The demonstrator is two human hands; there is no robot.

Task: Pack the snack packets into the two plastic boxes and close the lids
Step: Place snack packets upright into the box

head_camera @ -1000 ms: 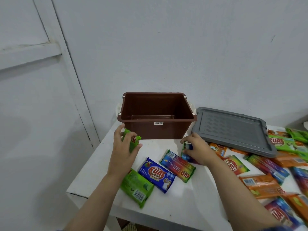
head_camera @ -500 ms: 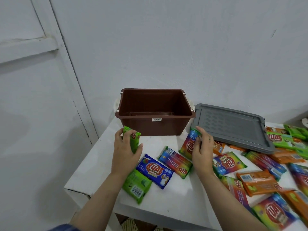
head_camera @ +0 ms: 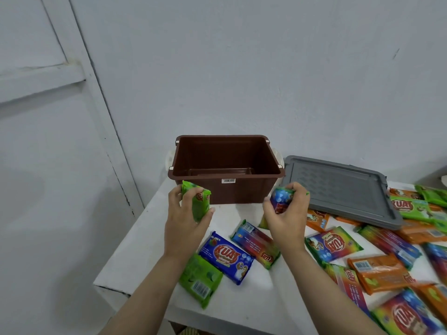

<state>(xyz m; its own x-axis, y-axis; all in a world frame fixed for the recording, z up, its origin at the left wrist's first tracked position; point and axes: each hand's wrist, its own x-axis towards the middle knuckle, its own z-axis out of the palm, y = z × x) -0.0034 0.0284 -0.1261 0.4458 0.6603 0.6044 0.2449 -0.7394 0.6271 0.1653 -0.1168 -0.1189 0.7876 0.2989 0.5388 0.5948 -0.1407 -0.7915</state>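
Only one brown box (head_camera: 227,175) shows, open and with no packet inside, standing at the back of the white desk (head_camera: 145,250) against the wall; a second box cannot be made out. One grey lid (head_camera: 338,187) lies flat just to its right, its near edge resting over some packets. Two hands are raised in front of the box: the left hand (head_camera: 186,223) grips one green packet (head_camera: 197,204) upright, fingers curled round it, and the right hand (head_camera: 287,218) pinches one multicoloured packet (head_camera: 280,199) with fingers bent over its top. Between and below the hands three packets lie on the desk: a green one (head_camera: 200,284) near the front edge, a blue packet (head_camera: 227,258) overlapping it, and a rainbow-striped packet (head_camera: 256,245) beside that. To the right sprawls a loose pile of packets (head_camera: 377,262), orange, green and rainbow, overlapping one another and running out of view, so they cannot be counted exactly. A white door (head_camera: 48,141) stands at the left.
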